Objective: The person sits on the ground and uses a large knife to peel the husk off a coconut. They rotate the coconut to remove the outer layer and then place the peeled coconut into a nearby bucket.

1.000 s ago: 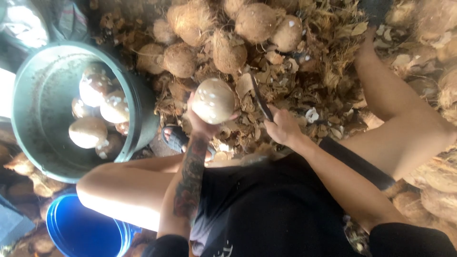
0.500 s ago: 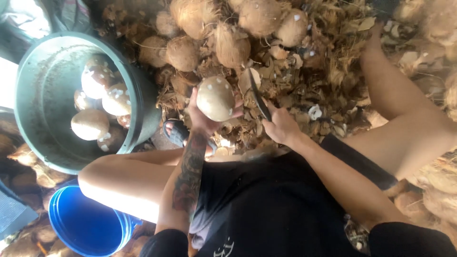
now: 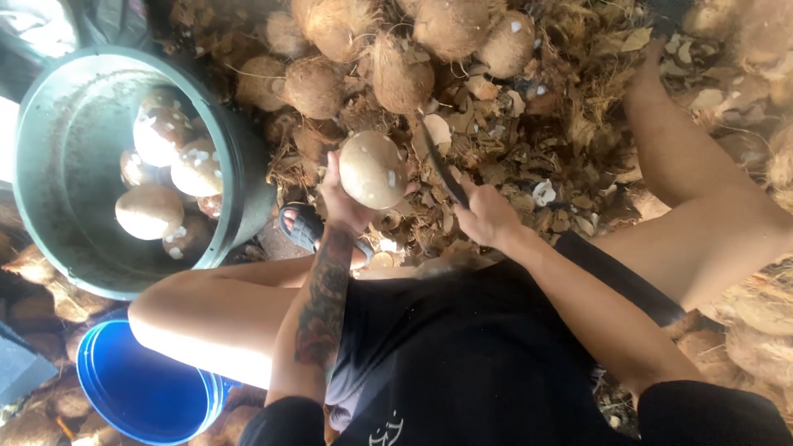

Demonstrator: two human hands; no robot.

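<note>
Step in hand: paring a coconut. By the look of it, the person is shaving the last brown skin off a nearly clean nut.
Coconut: a pale, peeled coconut (image 3: 372, 169) with a few brown flecks, held up in front of the person's lap, above a floor of husk scraps (image 3: 512, 182).
Left hand: the left hand (image 3: 343, 198) cups the nut from below and behind, fingers wrapped firmly round it, tattooed forearm rising from the lap.
Right hand: the right hand (image 3: 489, 219) is clenched round the handle of a dark knife (image 3: 442, 169); the blade slants up and left, its tip just beside the nut's right side.
Next move, as a judgement: a short, shallow stroke along the shell, with the left fingers kept clear of the edge and the nut turned to any brown patch left.
Nearby: a green tub (image 3: 49, 165) to the left holds about 5 peeled coconuts; a blue bucket (image 3: 149, 388) stands below it; unpeeled brown coconuts (image 3: 396, 74) are piled beyond the hands.
</note>
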